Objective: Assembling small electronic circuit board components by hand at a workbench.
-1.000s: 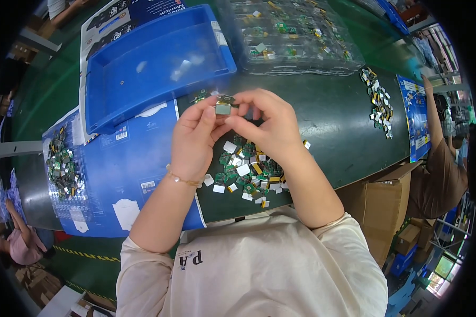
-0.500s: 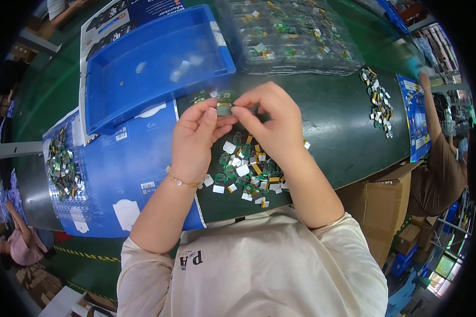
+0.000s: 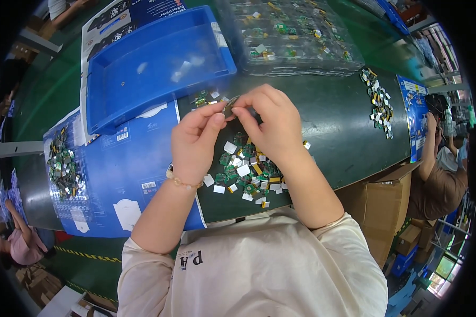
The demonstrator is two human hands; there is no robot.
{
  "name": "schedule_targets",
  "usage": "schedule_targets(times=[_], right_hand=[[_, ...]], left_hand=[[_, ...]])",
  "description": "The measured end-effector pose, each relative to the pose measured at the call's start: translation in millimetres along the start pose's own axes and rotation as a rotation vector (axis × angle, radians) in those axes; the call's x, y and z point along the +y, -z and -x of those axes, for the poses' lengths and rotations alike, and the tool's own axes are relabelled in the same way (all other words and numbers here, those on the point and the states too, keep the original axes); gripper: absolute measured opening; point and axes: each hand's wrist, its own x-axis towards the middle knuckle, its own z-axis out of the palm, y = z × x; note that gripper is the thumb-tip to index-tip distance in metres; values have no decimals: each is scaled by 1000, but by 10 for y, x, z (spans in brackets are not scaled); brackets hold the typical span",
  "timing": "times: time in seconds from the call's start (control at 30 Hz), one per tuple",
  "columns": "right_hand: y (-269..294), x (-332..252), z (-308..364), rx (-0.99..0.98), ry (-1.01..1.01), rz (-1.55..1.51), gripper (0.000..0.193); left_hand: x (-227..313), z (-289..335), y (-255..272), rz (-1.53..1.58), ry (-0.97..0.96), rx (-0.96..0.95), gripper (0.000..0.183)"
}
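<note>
The small circuit board [image 3: 229, 107] is between the fingertips of both hands, so neither is nearer; its long side seems to slant away and rightward. I see the left hand [image 3: 195, 138] pinching its left end, and the right hand [image 3: 272, 120] pinching the other, above the table [image 3: 336, 124], beyond a pile of boards [image 3: 244, 170].

Brn cardbd box [image 3: 380, 214] on R, pink-shirted co-worker [image 3: 25, 247] far L
</note>
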Motion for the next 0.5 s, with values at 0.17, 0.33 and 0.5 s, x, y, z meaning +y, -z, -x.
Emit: schedule_targets(times=[0.17, 0.33, 0.5], right_hand=[[-20, 9, 11, -20, -1, -8, 10], [-37, 28, 18, -64, -23, -33, 10], [-30, -21, 31, -90, -65, -102, 9]], left_hand=[[-57, 8, 14, -90, -59, -1, 21], [-57, 7, 10, -145, -80, -12, 22], [-29, -34, 4, 84, 60, 20, 24]])
